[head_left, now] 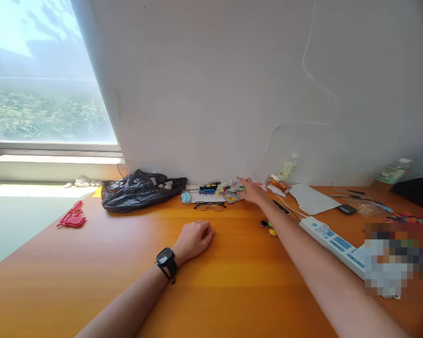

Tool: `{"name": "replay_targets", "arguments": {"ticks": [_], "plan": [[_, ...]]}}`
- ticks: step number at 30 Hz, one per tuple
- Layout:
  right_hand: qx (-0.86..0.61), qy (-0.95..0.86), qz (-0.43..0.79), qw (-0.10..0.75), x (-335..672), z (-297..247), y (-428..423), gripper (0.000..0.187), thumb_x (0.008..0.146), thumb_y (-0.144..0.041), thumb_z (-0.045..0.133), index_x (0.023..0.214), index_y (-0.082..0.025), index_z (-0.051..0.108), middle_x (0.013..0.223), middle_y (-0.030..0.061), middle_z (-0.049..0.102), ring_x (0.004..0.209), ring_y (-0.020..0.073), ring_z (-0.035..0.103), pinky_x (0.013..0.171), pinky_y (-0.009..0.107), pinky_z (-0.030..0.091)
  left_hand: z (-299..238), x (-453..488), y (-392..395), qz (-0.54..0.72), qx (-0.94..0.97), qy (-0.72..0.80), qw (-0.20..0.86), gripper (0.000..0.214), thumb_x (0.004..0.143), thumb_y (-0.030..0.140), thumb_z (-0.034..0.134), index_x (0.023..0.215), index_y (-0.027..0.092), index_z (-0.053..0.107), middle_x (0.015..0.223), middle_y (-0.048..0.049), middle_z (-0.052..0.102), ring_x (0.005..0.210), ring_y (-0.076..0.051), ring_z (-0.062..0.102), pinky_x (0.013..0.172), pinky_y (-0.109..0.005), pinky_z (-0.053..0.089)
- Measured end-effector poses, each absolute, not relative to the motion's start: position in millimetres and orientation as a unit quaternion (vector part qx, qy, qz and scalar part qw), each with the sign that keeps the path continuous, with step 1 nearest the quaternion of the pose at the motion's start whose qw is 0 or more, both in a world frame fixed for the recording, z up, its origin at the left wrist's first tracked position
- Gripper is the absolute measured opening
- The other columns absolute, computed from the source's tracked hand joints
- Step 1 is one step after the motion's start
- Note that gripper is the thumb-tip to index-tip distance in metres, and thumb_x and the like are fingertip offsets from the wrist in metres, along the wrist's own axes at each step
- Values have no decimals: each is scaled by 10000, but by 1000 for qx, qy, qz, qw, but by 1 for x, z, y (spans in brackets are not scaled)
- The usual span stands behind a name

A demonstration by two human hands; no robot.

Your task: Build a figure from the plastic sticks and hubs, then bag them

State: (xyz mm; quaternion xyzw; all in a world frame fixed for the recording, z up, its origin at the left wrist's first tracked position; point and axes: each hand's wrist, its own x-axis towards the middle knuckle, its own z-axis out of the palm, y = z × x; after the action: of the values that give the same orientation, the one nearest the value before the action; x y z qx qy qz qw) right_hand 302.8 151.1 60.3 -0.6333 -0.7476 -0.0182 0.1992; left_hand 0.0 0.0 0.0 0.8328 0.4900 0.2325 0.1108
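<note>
Our left hand [194, 240] rests loosely closed on the desk [232, 291], with nothing visible inside; our right hand [251, 191] reaches the packets [232, 197] near the wall [204, 103], its grip we cannot tell. No packet seems lifted yet.

No wording, brand or number can be read for certain. Coloured print is seen on the packets [232, 197] by the right hand [246, 188]; too small to be deciphered. Green labels are borne by the bottle [287, 170] near the wall and the far-right bottle [391, 174]; lettering is not resolved. No digits are distinguished on the watch [165, 256].
</note>
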Motion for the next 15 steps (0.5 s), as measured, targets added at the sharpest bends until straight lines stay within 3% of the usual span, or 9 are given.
{"name": "replay_targets", "arguments": {"ticks": [3,6,10,15], "plan": [[-612,-776,-37,147,296,64,163,526,936,-233,684,1452,-295,607,1323,143,679,1057,285,698,871,336,484,0,-1,0,244,830,487,121,268,986,365,544,754,236,581,749,-45,679,659,-199,594,599,-324,268],[-601,-789,-60,113,289,68,175,335,970,-114,577,1248,-218,731,1177,153,736,1045,267,699,886,326,458,1,-1,0,247,826,490,132,259,977,365,558,757,234,598,751,-47,684,658,-197,591,601,-323,280],[-597,-793,-83,93,286,81,187,278,917,-6,555,1012,-150,774,1082,175,750,1005,260,692,865,314,438,1,-2,1,241,825,493,133,262,979,370,551,761,236,608,757,-45,690,668,-198,591,604,-317,283],[-606,-781,-106,107,293,105,193,257,915,-13,544,969,-126,768,1058,179,747,975,246,667,838,299,417,2,-2,1,240,828,490,131,264,980,374,545,763,234,600,749,-42,682,659,-196,583,600,-313,270]]}}
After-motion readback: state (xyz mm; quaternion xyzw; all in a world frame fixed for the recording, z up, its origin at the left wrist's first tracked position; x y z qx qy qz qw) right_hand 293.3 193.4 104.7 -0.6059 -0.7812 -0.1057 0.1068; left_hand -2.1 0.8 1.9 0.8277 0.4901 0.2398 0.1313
